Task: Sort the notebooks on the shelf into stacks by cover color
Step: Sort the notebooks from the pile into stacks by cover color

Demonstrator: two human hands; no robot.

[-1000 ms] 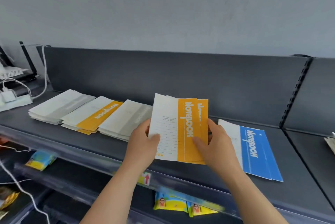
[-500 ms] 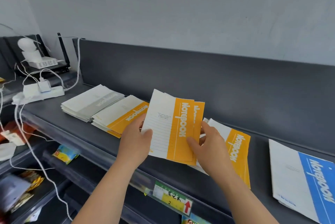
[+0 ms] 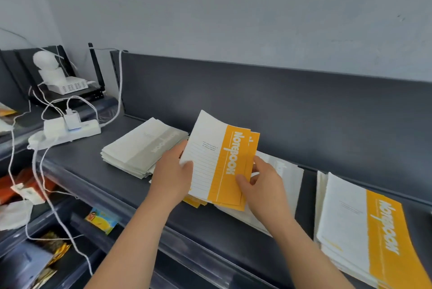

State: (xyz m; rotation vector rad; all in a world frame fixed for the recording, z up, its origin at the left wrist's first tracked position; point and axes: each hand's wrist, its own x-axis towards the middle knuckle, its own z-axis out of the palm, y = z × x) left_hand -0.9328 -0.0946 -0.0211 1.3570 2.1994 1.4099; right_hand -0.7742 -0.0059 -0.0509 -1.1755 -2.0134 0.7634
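Both hands are on a small bunch of orange notebooks (image 3: 222,162), held tilted just above the shelf (image 3: 77,157). The left hand (image 3: 173,176) has its grip on the white left edge, thumb on the front cover. The right hand (image 3: 264,185) pinches the orange right edge, where a second cover peeks out behind the first.

The bunch blocks most of what's under it. Only some orange corners (image 3: 194,202) stick out at the front edge below it. A pale notebook (image 3: 288,178) lies flat behind the right hand, half covered by it. To the left there's a grey stack (image 3: 142,146), and well off to the right an orange stack (image 3: 357,230).

Further left is a white power strip (image 3: 70,130) with a charger (image 3: 72,119) plugged in, white cables (image 3: 120,92) trailing off it, and a white box (image 3: 70,85) behind. A bright snack packet (image 3: 101,219) sits on the lower shelf.

The orange bands say "Notebook" in white running lengthwise. The small print on the white part is too tiny to read.
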